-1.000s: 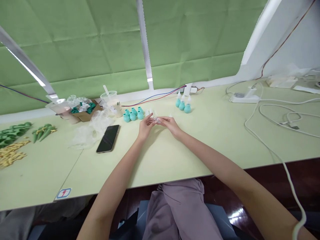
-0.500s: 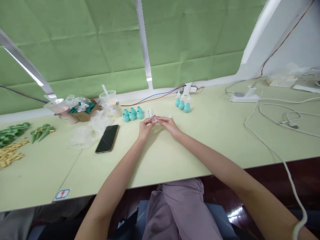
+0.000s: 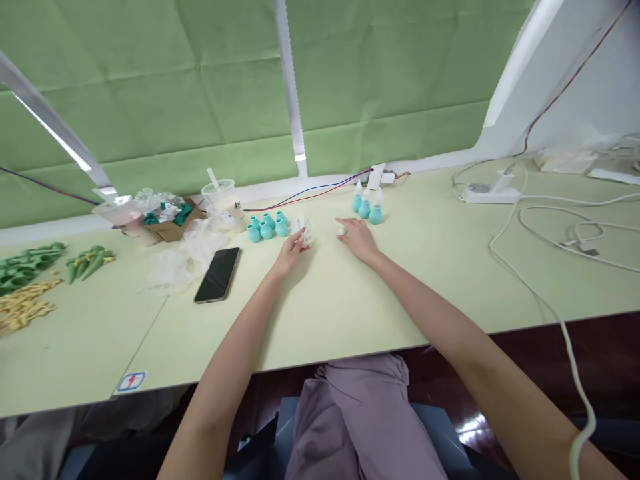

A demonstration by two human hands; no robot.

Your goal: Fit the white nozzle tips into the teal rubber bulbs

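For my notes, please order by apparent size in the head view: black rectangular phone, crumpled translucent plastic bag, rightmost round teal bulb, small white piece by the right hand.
1. Crumpled plastic bag
2. Black phone
3. Teal bulb
4. Small white piece

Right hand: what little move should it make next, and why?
Probably, the right hand should pinch the small white piece: its fingers are spread beside it, while the left hand seems to hold a small clear piece.

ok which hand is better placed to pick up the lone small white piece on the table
Probably the right hand: it is open, right beside the small white piece. The left hand is farther off, next to the clustered white parts, perhaps holding something.
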